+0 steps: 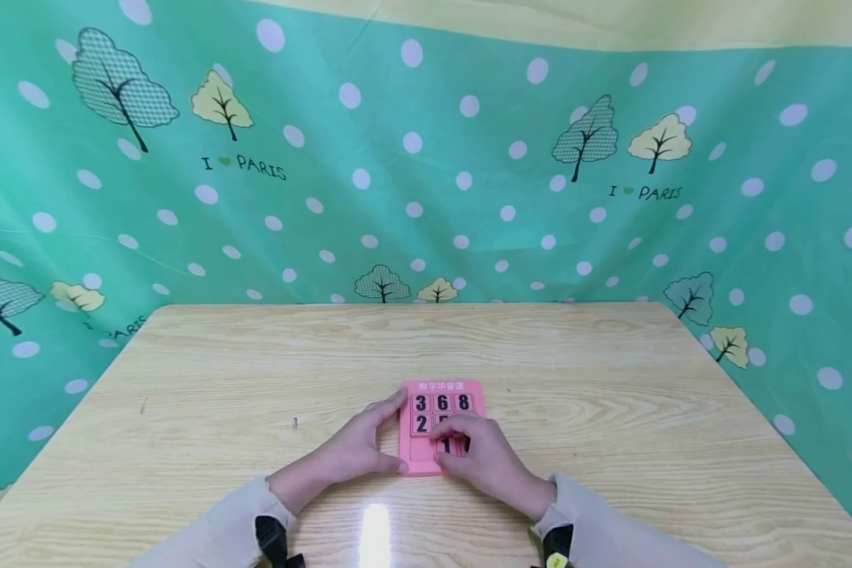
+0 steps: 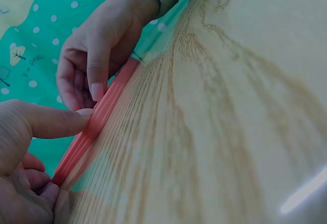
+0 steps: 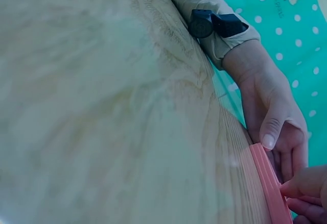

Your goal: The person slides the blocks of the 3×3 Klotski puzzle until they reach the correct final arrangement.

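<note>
A pink number slide puzzle (image 1: 440,386) lies flat on the table, with 3, 6 and 8 along its top row. Below, a tile numbered 2 (image 1: 421,424) shows at the left, and other tiles are partly covered by fingers. The bottom-left slot is bare pink, beside a tile numbered 1 (image 1: 446,446). My left hand (image 1: 358,446) holds the puzzle along its left side, thumb at the lower corner and fingers at the upper. Over the tiles is my right hand (image 1: 486,457), its bent forefinger and thumb touching around the 1 tile; the exact contact is hidden.
The puzzle sits on a light wood-grain table (image 1: 255,355). A green dotted cloth (image 1: 412,158) with printed trees hangs behind and at both sides. Dark devices are strapped at both cuffs, one of them a black wrist camera (image 1: 271,536). Light glares on the front tabletop.
</note>
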A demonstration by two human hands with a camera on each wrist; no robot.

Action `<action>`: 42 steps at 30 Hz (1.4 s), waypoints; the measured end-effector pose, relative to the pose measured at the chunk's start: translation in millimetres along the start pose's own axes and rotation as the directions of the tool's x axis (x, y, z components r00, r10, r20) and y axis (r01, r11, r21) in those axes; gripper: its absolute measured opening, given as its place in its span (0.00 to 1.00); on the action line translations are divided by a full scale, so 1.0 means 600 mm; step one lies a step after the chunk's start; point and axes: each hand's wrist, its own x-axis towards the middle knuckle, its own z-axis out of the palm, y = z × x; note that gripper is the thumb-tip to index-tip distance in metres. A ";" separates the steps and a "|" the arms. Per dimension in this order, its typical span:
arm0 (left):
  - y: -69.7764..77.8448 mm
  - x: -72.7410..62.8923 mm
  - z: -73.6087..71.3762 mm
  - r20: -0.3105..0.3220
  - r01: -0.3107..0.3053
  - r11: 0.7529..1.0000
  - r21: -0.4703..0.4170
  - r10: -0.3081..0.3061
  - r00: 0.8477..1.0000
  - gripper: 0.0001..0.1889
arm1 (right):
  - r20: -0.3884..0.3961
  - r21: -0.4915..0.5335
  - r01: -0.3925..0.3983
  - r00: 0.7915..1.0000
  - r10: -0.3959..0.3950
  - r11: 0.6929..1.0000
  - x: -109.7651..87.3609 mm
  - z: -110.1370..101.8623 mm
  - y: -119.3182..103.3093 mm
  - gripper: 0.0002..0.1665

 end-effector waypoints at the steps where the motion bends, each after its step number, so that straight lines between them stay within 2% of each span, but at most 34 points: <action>1: 0.000 0.001 0.000 0.000 -0.001 1.000 0.001 0.001 1.000 0.53 | 0.001 -0.001 -0.003 1.000 0.003 1.000 0.000 -0.001 0.001 0.14; 6: 0.001 0.002 0.002 0.005 0.004 1.000 -0.002 -0.004 1.000 0.53 | 0.023 0.025 -0.020 1.000 0.020 0.999 -0.001 -0.005 0.003 0.14; 11: 0.001 0.002 0.003 0.002 0.009 1.000 0.005 -0.009 1.000 0.53 | 0.051 0.120 -0.042 0.998 0.036 0.992 0.000 -0.011 0.012 0.15; 15: 0.000 0.002 0.004 0.003 0.002 1.000 -0.001 -0.002 1.000 0.54 | 0.041 0.180 -0.060 0.998 0.053 0.982 0.007 -0.017 0.025 0.16; 20: -0.002 0.003 0.004 0.006 -0.006 1.000 -0.003 0.006 1.000 0.54 | 0.026 0.179 -0.069 0.998 0.066 0.981 0.019 -0.022 0.036 0.18; 28: -0.002 0.002 0.004 0.003 -0.007 1.000 0.003 0.007 1.000 0.54 | 0.068 0.170 -0.073 0.996 0.062 0.983 0.031 -0.023 0.034 0.20; 37: 0.000 0.002 0.000 -0.012 -0.007 1.000 0.008 0.007 1.000 0.54 | 0.037 0.123 -0.068 0.997 0.064 0.990 0.036 -0.017 0.030 0.19; 42: 0.002 0.001 -0.001 -0.013 -0.005 1.000 0.019 0.005 1.000 0.55 | 0.029 0.106 -0.039 0.999 0.036 0.994 0.037 -0.018 0.029 0.18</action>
